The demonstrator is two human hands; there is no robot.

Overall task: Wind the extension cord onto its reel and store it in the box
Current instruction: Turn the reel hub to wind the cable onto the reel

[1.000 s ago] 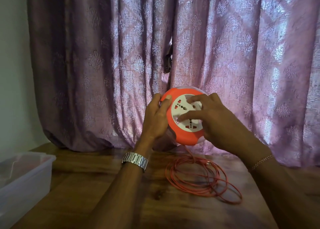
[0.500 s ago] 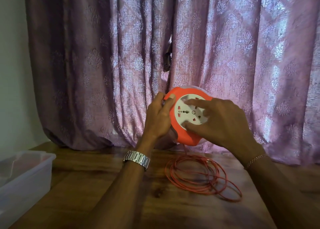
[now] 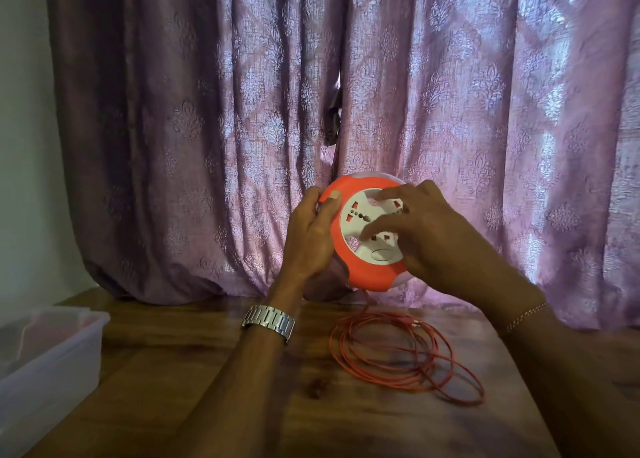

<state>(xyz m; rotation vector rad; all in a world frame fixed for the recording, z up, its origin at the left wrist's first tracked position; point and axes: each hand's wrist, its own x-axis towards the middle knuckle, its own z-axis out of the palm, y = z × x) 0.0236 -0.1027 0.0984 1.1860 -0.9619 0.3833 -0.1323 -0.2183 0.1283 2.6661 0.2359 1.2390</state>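
I hold an orange extension reel with a white socket face up in the air over the wooden table. My left hand grips its left rim, thumb on the orange front. The fingertips of my right hand are curled onto the white socket disc, which looks blurred. A thin orange cord hangs from the reel's underside and lies in loose loops on the table below my right wrist.
A clear plastic box stands open at the table's left edge. Purple patterned curtains hang right behind the reel and reach the tabletop.
The white socket disc has turned under my right fingers, and my right hand has shifted around it. The left hand keeps its grip. The view dipped slightly.
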